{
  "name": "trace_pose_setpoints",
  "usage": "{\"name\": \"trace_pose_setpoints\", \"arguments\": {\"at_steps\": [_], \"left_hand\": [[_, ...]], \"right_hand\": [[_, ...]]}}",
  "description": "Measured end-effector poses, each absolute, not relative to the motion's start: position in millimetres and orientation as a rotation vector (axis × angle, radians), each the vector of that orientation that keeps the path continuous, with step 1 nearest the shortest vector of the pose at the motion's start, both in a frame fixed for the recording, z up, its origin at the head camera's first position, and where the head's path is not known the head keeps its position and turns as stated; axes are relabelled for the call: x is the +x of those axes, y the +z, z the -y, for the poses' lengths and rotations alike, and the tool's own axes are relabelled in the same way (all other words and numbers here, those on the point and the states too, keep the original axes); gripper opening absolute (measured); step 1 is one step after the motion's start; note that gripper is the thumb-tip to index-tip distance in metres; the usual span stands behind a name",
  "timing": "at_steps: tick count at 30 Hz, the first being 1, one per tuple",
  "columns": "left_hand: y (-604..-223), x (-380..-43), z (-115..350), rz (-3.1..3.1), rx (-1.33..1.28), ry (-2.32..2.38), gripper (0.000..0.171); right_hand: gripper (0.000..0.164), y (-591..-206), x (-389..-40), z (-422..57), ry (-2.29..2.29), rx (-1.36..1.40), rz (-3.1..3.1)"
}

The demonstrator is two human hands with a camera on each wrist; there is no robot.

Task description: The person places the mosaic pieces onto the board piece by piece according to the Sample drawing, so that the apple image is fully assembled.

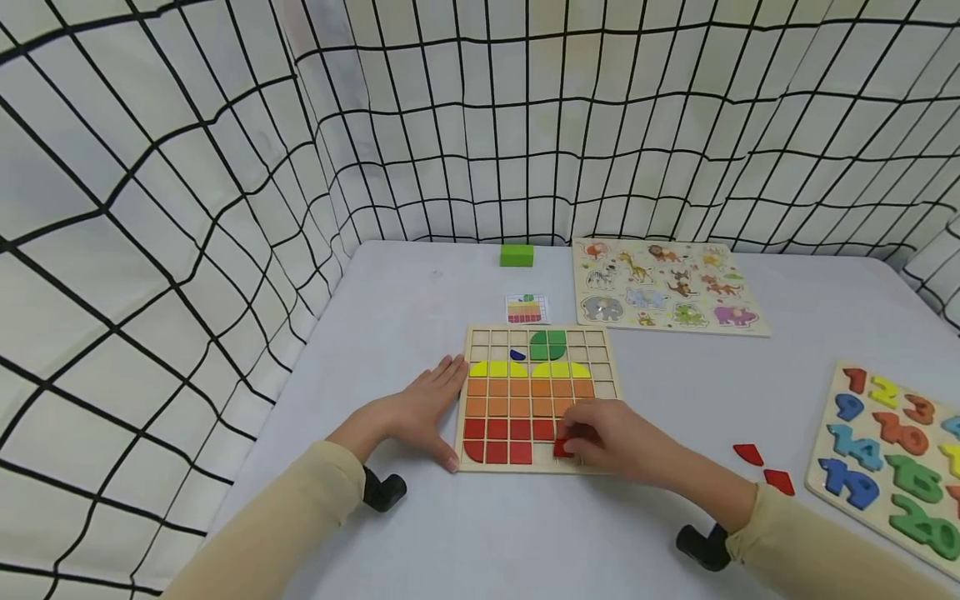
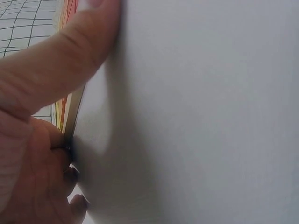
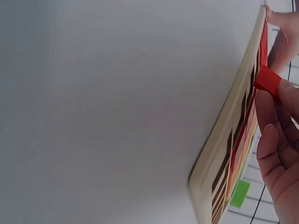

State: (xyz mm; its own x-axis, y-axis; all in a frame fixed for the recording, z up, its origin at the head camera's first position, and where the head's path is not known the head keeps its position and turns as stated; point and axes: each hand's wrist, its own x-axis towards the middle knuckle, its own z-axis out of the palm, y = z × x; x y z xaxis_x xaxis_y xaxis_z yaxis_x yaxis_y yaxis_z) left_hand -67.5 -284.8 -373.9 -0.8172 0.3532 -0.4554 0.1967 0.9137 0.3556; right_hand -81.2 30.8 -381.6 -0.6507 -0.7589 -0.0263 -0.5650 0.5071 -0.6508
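A wooden grid board (image 1: 604, 385) lies on the table, filled in rows with red, orange and yellow pieces. Higher on it sit green pieces (image 1: 547, 345) and a small blue piece (image 1: 517, 355). My left hand (image 1: 416, 414) rests against the board's left edge, fingers extended and thumb at the lower left corner. With thumb and fingertips, my right hand (image 1: 618, 437) pinches a red square piece (image 3: 267, 80) over the bottom row. In the head view the fingers partly cover that piece and the cells beside it. The left wrist view mostly shows tabletop beside the thumb (image 2: 70, 60).
Two loose red pieces, one (image 1: 747, 453) above the other (image 1: 779, 481), lie right of the right forearm. A number board (image 1: 825, 433) is at the far right. Behind the grid board are a pattern card (image 1: 527, 309), a green block (image 1: 517, 255) and an animal puzzle (image 1: 671, 287). Black netting surrounds the table.
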Motion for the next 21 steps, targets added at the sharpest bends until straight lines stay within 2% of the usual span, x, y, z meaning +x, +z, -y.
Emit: {"name": "trace_pose_setpoints", "arguments": {"at_steps": [9,21], "left_hand": [[-372.6,-67.1,284.2,-2.546,0.4,0.396,0.137],[-371.4,-66.2,283.2,-2.542,0.396,0.402,0.137]], "right_hand": [[0.005,-387.7,-75.8,-2.5,-0.859,-1.123,-2.5],[0.007,-388.3,-71.1,-1.8,-0.74,-1.202,-2.625]]}}
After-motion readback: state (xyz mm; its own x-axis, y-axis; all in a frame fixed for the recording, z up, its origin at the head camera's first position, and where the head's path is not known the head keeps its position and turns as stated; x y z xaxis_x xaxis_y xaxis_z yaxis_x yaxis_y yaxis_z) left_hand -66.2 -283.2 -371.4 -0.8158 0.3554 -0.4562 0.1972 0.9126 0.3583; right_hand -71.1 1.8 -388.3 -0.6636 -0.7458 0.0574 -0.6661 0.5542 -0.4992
